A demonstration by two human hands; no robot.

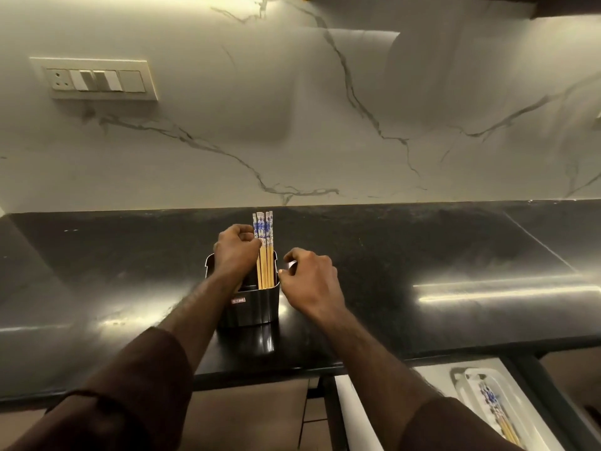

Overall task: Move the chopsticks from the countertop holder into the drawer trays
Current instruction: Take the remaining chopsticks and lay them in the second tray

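Wooden chopsticks (pixel 265 252) stand upright in the holder (pixel 257 304), pinched by the left hand (pixel 235 249); the right hand (pixel 309 275), half curled and empty, steadies the rim.

On the worktop (pixel 422 255), near its front edge: the holder (pixel 252 304), with chopsticks (pixel 265 255) standing upright in its right part. Over the holder's left side, touching the chopsticks: the left hand (pixel 235 249). Just right of the holder, at its rim: the right hand (pixel 310 275). Behind the worktop, on the wall to the left: a switch plate (pixel 97 79). Below the worktop's front edge, at the right: an open drawer (pixel 357 418), holding a tray (pixel 471 382) with more chopsticks (pixel 500 415) lying in it.
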